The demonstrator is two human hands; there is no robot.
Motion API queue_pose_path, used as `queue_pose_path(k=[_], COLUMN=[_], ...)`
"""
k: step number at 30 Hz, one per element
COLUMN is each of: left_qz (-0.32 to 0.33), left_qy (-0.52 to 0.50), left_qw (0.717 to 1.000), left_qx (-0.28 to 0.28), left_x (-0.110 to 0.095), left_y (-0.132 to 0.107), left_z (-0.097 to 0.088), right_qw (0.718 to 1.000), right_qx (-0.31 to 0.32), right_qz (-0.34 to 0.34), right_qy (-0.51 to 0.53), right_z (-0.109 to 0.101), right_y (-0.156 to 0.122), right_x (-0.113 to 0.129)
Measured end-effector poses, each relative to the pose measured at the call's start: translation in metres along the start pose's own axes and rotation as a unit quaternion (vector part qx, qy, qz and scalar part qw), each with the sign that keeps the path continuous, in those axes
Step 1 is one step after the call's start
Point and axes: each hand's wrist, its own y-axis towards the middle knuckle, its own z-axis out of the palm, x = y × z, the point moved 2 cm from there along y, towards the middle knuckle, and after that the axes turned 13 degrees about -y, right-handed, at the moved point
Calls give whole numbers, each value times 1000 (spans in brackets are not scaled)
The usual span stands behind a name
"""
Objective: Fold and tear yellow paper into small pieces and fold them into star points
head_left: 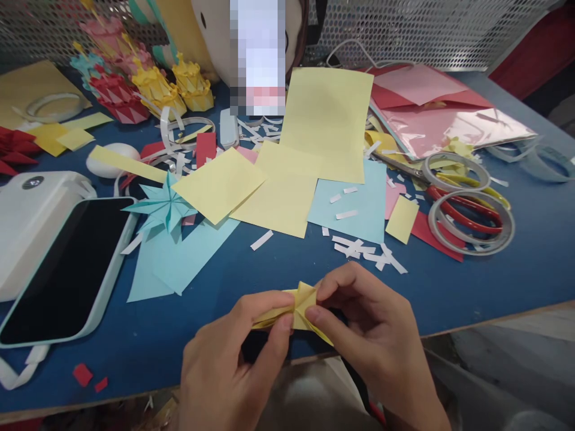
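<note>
Between my two hands is a small piece of folded yellow paper [302, 314], held just over the table's front edge. The thumb and forefinger of my left hand [238, 353] pinch its left side, where layered folds show. My right hand [372, 323] grips the right side in the same way, thumb below and finger above. Part of the folded paper is hidden behind the fingers. Beyond my hands lie flat yellow sheets [278, 197], light blue sheets [184, 257] and a folded blue paper star [167, 206].
A phone [67, 269] and a white power bank [27, 221] lie at left. Tape rolls [471, 236] and red-handled scissors [467, 215] are at right, near white paper strips [359, 248]. Folded paper cakes [155, 87] stand at the back, beside a pink paper pack [435, 114].
</note>
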Motion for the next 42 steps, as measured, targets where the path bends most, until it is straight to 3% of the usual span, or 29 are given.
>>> queue_pose_path(k=[7, 11, 16, 31, 37, 42], left_qz=[-11, -29, -56, -108, -104, -93], left_qy=[10, -53, -121, -153, -133, -133], left_qw=[1000, 998, 991, 982, 985, 986], left_qx=[-25, -21, -22, -37, -29, -41], left_x=[-2, -1, -3, -7, -5, -2], left_y=[-1, 0, 0, -1, -2, -2], left_z=[-2, -1, 2, 2, 2, 2], right_qw=[999, 997, 997, 996, 998, 994], right_qx=[46, 72, 70, 58, 47, 66], right_qz=[14, 31, 32, 15, 14, 37], right_qy=[-23, -27, -23, -65, -29, -81], right_z=[0, 2, 1, 6, 6, 7], right_y=[-1, 2, 5, -2, -2, -2], right_x=[0, 1, 3, 1, 2, 2])
